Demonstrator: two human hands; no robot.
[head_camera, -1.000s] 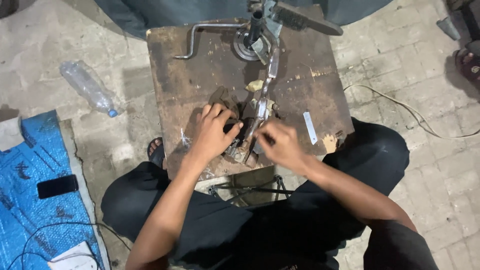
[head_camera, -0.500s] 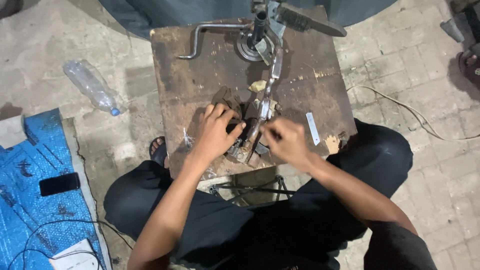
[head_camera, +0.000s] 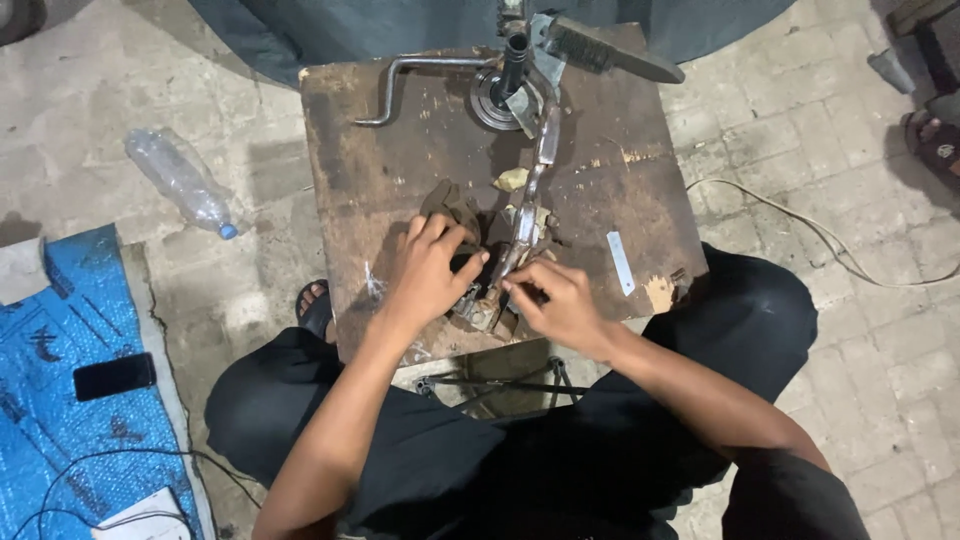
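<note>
Starting well left of the hands, a phone (head_camera: 114, 375) lies on a blue sheet (head_camera: 60, 400), and a clear bottle (head_camera: 180, 180) lies on the paving beyond it. The left hand (head_camera: 428, 272) rests on the worn wooden table (head_camera: 400, 160), fingers curled over a dark part next to the near end of the metal lever (head_camera: 530, 200); a brown rag (head_camera: 450, 205) lies just past its fingertips. The right hand (head_camera: 560, 300) sits just beside it, thumb and forefinger pinched on something small and dark at the lever's near end; what it pinches is too small to tell.

The lever is a thin, grimy steel arm, bent and scuffed, running from between the hands away to a round hub (head_camera: 497, 95) at the table's far edge, where a footpeg (head_camera: 600, 50) juts right. A yellowish scrap (head_camera: 511, 179) lies against it midway. Right of the right hand, a pale strip (head_camera: 620, 262) lies on the table, and a cable (head_camera: 830, 240) trails over the paving.

The hands work near the table's near edge, so I judge a small piece slipping from the pinch could roll off into the lap or onto the floor. The greasy metal may also let the grip slide, and the lever's rough edges could nick a finger.
</note>
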